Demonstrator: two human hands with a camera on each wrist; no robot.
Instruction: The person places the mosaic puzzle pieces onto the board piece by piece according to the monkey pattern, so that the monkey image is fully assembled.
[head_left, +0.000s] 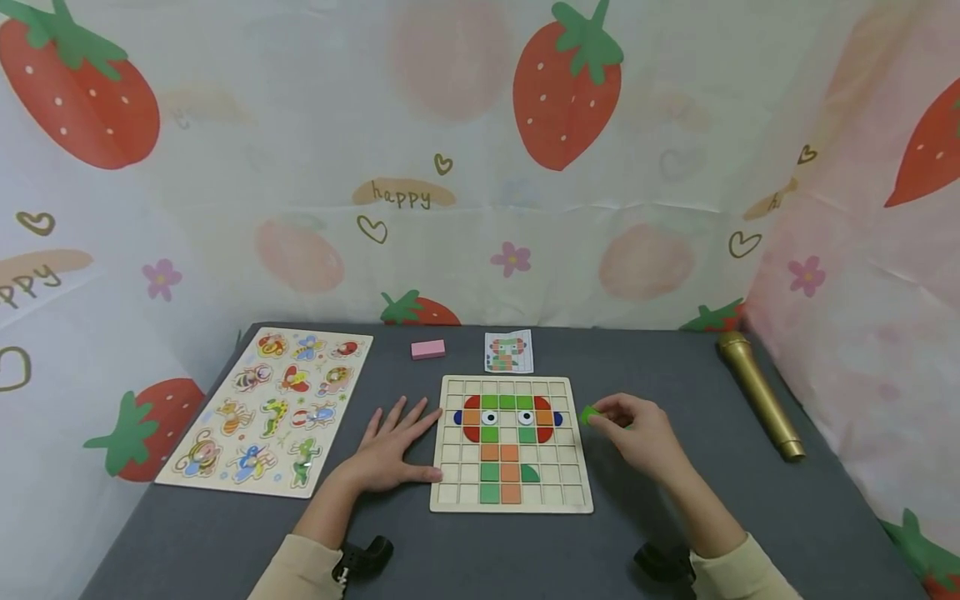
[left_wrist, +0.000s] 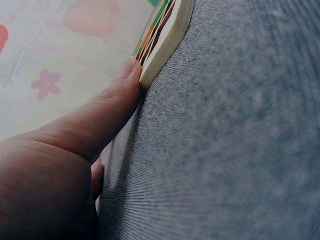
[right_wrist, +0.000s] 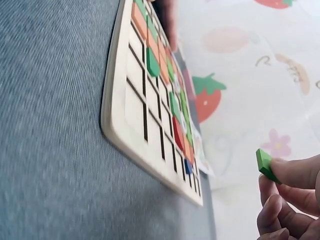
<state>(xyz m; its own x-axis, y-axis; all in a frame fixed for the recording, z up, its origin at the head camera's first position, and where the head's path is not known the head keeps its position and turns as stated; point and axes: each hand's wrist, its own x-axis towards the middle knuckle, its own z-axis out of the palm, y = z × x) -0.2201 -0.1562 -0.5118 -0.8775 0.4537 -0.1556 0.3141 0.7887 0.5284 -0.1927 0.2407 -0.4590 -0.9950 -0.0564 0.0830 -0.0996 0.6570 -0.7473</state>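
Observation:
A wooden grid board (head_left: 556, 492) lies on the grey table, with green, orange, red and blue tiles and two eye tiles set in its middle cells. My left hand (head_left: 390, 450) rests at the board's left side, fingers spread, its thumb (left_wrist: 107, 102) touching the edge. Just off the right edge, my right hand (head_left: 641, 433) pinches a small green tile (right_wrist: 266, 166) between thumb and fingers, above the table. A quarter-round green tile (head_left: 529, 473) sits in the lower part of the grid.
Behind the board lie a small printed pattern card (head_left: 509, 352) and a pink block (head_left: 427, 349). To the left is a sticker-like board of cartoon animals (head_left: 273, 417). A gold tube (head_left: 761, 396) lies at the far right, near the patterned cloth wall (head_left: 480, 150).

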